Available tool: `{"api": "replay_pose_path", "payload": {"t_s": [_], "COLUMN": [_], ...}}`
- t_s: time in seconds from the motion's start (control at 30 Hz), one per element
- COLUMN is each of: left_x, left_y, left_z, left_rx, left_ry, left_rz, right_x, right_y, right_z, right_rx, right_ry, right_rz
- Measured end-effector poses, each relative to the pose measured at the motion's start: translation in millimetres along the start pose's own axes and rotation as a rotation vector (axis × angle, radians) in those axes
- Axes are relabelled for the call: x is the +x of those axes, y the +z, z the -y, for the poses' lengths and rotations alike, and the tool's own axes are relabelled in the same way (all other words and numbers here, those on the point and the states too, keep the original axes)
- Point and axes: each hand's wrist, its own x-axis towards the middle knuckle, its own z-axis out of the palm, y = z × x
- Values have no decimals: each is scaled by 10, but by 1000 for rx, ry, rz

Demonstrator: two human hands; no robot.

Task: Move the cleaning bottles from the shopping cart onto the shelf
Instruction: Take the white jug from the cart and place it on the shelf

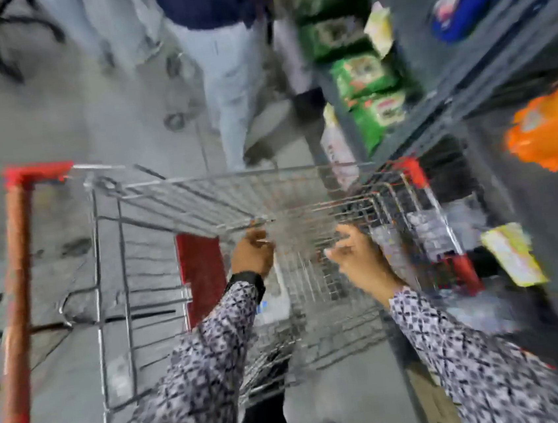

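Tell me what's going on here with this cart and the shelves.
A person in patterned sleeves is reaching both hands into a wire shopping cart parked beside a dark shelf. The left hand is low inside the basket, above something pale at the bottom that is too blurred to identify. The right hand hovers with fingers spread and holds nothing. Green packets and an orange pack sit on the shelf. Another person stands beyond the cart.
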Motion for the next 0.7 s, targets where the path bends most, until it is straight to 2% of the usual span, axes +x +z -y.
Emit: {"api": "replay_pose_path", "payload": {"t_s": [0.13,0.23,0.33,0.57,0.7], "left_x": [552,718,769,903,935], "left_y": [14,150,284,448,451], "left_z": [761,1164,1427,1689,1730], "left_rx": [42,91,225,244,178], "left_ry": [-286,-416,-407,-424,-473], "left_rz": [15,73,50,57,120], "right_x": [707,1064,1374,1699,1565], "right_y": [759,1192,1524,1959,2082], "right_z": [-558,-855,-1043,-1105,-1008], "right_rx": [-141,-216,-262,-157,-438], "right_ry": [197,301,374,454,409], "right_rz": [191,287,316,245,232]}}
